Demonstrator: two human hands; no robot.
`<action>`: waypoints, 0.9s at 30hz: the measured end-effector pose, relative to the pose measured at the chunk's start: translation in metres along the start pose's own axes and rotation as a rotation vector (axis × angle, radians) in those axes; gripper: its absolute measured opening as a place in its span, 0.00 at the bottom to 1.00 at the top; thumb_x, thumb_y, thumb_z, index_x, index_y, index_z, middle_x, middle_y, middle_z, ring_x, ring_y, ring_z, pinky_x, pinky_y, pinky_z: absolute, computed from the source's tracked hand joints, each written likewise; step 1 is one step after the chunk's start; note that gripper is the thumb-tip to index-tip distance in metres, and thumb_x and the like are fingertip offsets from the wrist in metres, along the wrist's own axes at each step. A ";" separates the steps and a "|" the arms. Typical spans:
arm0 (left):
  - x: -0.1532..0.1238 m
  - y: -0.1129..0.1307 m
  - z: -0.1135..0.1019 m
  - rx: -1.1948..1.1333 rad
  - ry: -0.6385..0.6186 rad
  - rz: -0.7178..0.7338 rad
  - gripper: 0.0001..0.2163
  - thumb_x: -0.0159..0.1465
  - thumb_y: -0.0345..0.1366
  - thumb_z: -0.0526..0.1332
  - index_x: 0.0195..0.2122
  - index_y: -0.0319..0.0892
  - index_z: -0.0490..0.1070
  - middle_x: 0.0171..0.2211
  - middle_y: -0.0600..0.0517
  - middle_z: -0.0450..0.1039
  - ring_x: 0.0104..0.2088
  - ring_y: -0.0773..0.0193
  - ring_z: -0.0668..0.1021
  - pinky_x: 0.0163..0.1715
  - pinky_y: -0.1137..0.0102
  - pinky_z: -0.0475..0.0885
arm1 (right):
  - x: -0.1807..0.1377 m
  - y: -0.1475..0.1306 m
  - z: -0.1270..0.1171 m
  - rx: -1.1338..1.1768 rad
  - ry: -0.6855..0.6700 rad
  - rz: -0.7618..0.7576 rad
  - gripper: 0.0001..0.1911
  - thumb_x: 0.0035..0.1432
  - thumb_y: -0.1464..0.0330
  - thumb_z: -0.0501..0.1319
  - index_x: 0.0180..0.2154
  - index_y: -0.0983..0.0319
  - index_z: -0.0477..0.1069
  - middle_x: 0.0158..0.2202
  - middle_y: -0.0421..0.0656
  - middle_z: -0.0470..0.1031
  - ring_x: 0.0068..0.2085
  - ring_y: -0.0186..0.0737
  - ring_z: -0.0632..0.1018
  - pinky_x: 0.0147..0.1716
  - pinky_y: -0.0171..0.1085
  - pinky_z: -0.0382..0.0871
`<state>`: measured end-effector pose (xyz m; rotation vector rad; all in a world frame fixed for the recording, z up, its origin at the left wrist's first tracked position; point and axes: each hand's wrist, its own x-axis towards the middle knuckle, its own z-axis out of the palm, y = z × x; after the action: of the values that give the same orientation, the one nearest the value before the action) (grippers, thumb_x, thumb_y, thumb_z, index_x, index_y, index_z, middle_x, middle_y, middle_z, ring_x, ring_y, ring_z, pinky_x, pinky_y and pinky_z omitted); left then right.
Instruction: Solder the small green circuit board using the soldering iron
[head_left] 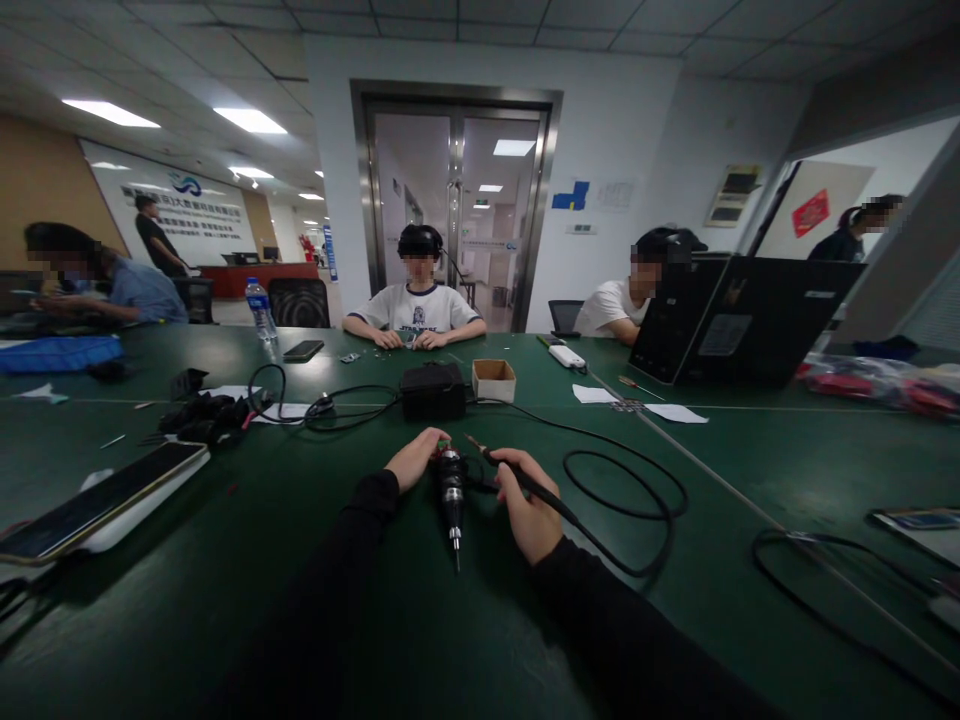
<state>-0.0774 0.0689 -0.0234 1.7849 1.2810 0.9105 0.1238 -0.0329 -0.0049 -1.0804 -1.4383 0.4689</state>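
Observation:
My left hand point(414, 460) rests on the green table point(262, 560) with its fingers closed on the top end of a black electric screwdriver point(451, 498), whose bit points toward me. My right hand point(527, 505) grips a thin black soldering iron point(517, 475) like a pen, its tip point(471, 440) pointing up and left, close to the screwdriver's top. The iron's black cable point(622, 505) loops away to the right. Both my arms are in black sleeves.
A black power box point(433, 390) and a small open cardboard box point(493, 379) stand beyond my hands. A phone on a white holder point(105, 505) lies at left, open laptops point(742, 320) at right. A person point(415, 305) sits opposite; others sit left and right.

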 end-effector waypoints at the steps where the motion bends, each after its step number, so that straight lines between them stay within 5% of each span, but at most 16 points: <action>1: -0.001 0.001 0.000 -0.046 -0.001 0.005 0.22 0.66 0.50 0.45 0.45 0.43 0.72 0.38 0.50 0.74 0.40 0.60 0.73 0.48 0.65 0.67 | 0.000 -0.001 0.000 -0.003 -0.004 -0.003 0.11 0.60 0.65 0.56 0.40 0.61 0.75 0.32 0.42 0.77 0.28 0.37 0.76 0.28 0.34 0.70; 6: -0.005 0.008 0.002 -0.191 -0.006 0.014 0.14 0.60 0.40 0.58 0.45 0.41 0.72 0.34 0.51 0.75 0.39 0.60 0.75 0.47 0.65 0.68 | 0.000 -0.007 0.000 -0.023 -0.056 -0.046 0.10 0.60 0.66 0.56 0.40 0.60 0.75 0.31 0.43 0.77 0.30 0.39 0.77 0.30 0.36 0.72; 10: -0.004 0.008 0.004 -0.240 0.017 0.031 0.15 0.58 0.34 0.58 0.46 0.40 0.71 0.33 0.51 0.76 0.38 0.61 0.77 0.47 0.65 0.69 | 0.000 -0.011 0.001 -0.038 -0.075 -0.100 0.09 0.60 0.67 0.56 0.39 0.60 0.74 0.32 0.43 0.77 0.34 0.41 0.78 0.33 0.37 0.73; 27: -0.008 0.011 0.010 -0.267 0.075 0.078 0.16 0.57 0.36 0.58 0.47 0.39 0.70 0.33 0.49 0.77 0.38 0.60 0.78 0.46 0.65 0.70 | -0.003 -0.013 0.000 -0.069 -0.138 -0.215 0.09 0.61 0.70 0.56 0.39 0.59 0.74 0.39 0.44 0.78 0.41 0.41 0.78 0.44 0.38 0.72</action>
<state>-0.0658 0.0575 -0.0192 1.6119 1.0842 1.1452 0.1187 -0.0412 0.0035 -0.9493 -1.6823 0.3465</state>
